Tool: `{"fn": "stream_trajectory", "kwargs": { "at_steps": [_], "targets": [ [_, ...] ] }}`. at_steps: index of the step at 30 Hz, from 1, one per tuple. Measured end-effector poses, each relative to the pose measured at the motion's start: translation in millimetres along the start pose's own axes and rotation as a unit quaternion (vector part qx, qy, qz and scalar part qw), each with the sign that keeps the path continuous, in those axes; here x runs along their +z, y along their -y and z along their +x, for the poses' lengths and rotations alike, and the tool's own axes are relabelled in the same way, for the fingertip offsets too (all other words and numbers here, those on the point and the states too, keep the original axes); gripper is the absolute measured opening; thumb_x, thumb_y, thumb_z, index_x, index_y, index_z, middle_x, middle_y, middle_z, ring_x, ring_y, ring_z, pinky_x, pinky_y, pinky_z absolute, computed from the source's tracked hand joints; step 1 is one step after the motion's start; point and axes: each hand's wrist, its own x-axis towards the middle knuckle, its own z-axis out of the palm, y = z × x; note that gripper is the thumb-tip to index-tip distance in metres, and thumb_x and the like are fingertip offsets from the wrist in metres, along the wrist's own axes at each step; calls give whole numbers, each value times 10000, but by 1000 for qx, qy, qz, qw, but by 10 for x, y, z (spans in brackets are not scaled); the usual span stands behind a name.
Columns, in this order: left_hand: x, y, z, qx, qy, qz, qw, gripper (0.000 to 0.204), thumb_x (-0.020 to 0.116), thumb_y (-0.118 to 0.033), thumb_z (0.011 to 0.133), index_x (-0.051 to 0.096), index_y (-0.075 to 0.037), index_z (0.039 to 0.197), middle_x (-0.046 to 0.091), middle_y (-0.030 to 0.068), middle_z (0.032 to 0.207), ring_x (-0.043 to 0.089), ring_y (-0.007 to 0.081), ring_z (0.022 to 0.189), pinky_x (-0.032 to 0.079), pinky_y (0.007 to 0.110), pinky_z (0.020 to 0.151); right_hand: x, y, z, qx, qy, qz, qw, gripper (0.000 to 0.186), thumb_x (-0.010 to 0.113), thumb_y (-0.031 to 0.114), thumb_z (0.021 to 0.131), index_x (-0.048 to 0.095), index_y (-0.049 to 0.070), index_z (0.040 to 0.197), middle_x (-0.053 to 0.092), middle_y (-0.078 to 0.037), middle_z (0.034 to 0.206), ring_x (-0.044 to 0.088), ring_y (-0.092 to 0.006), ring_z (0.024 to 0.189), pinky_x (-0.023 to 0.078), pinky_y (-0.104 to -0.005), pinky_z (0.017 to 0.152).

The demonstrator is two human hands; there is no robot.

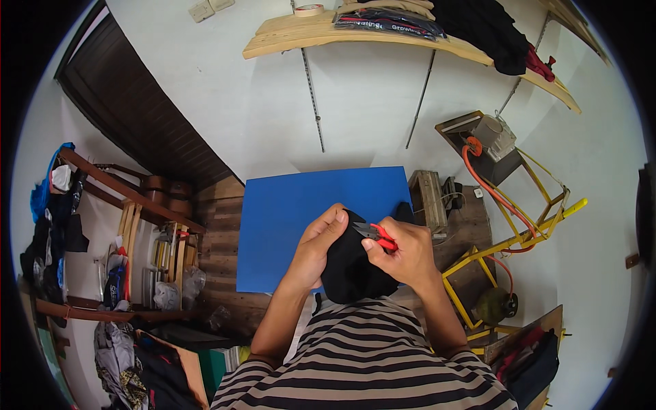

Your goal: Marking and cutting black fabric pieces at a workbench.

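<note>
A piece of black cloth [352,266] hangs in front of my body, over the near part of the blue tabletop [287,212]. My left hand [320,242] grips its upper left edge between thumb and fingers. In my right hand [406,253] is a pair of small thread snips [383,237] with red handles. Their grey blades point left and lie against the top of the cloth; whether the tips are apart I cannot make out. More black fabric [404,212] shows at the table's right edge, beyond my right hand.
Right of the table stand a wooden crate [428,201] and a yellow metal frame [492,249] with an orange hose. A wooden shelf [287,42] with folded clothes runs along the far wall. At left, a brown rack [123,181] holds bags and books. A dark door [137,96] is behind it.
</note>
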Motion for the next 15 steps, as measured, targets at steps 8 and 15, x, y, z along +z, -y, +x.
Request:
{"fn": "stream_trajectory", "kwargs": {
  "at_steps": [8, 15],
  "targets": [
    [16, -14, -27, 1, 4, 23, 1000, 215, 472, -249, 1009, 530, -90, 875, 533, -32, 767, 493, 22, 678, 404, 190, 611, -58, -6, 6, -3, 22, 9, 1000, 308, 765, 266, 735, 545, 52, 716, 525, -75, 535, 530, -255, 440, 425, -323, 435],
    [29, -16, -5, 9, -13, 24, 1000, 220, 480, -260, 1006, 534, -87, 882, 541, -31, 766, 503, 23, 679, 407, 186, 613, -6, 10, 2, -12, 6, -7, 1000, 322, 770, 274, 730, 534, 57, 707, 521, -67, 531, 529, -244, 436, 422, -318, 427]
  ]
}}
